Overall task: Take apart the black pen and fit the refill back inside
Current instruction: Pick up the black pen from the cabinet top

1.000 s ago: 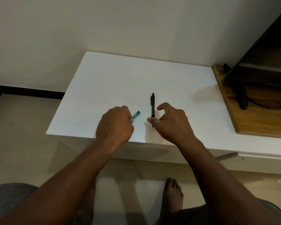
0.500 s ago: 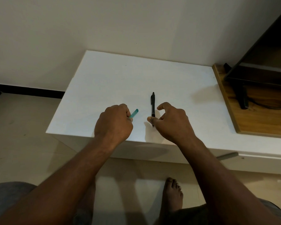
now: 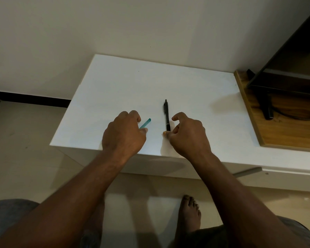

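The black pen lies on the white table, pointing away from me, clip end far. My right hand rests at its near end. The thumb and a curled finger pinch the pen's tip while the index finger is lifted off it. My left hand sits to the left of the pen, closed around a teal pen whose far end sticks out toward the black pen. A small gap separates the two hands.
A wooden board lies at the table's right, with a black stand and a dark screen on it. The wall runs behind the table. My bare foot rests on the tiled floor below the table's front edge.
My left hand with the teal pen has edged slightly to the left. The black pen and my right hand have stayed in place.
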Demonstrator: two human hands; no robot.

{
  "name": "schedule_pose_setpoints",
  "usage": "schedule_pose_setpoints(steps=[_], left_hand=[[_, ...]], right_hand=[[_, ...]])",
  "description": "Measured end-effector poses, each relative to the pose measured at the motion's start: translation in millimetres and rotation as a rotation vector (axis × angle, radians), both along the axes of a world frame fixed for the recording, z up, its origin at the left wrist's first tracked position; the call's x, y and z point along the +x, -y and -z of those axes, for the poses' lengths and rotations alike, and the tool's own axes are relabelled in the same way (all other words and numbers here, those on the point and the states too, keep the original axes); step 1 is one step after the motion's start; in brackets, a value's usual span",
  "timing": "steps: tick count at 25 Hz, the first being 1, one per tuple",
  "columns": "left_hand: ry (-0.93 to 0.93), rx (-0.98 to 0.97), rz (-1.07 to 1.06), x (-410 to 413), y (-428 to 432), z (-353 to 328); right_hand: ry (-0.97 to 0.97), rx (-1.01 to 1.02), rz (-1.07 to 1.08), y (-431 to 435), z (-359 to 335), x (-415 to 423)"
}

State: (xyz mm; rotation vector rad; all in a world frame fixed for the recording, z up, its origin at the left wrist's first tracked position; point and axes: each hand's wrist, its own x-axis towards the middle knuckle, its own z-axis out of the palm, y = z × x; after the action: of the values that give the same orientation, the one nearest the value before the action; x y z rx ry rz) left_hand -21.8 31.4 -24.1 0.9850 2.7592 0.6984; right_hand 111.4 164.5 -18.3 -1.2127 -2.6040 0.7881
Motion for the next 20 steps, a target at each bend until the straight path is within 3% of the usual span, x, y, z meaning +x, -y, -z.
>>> schedule_pose_setpoints(steps=[6,11,14,20], left_hand=[[0.012,0.037,0.003,2.3,-0.3,-4.2],[0.022,0.183,0.019,5.1,-2.6,-11.5],[0.088,0.276,0.017,6.9,-6.2,-15.0],[0.332,0.439,-0.064,1.1,-8.2,-18.4]], right_hand=[[-0.03,-0.045,0.079,2.0,-4.4,-0.7],[-0.364,-0.518,0.17,7.8,-14.3,-4.8],[-0.445,-0.682,0.078,13.8,-18.7,-6.7],[-0.332,-0.69,-0.16,15.4,-24.4,-4.9]])
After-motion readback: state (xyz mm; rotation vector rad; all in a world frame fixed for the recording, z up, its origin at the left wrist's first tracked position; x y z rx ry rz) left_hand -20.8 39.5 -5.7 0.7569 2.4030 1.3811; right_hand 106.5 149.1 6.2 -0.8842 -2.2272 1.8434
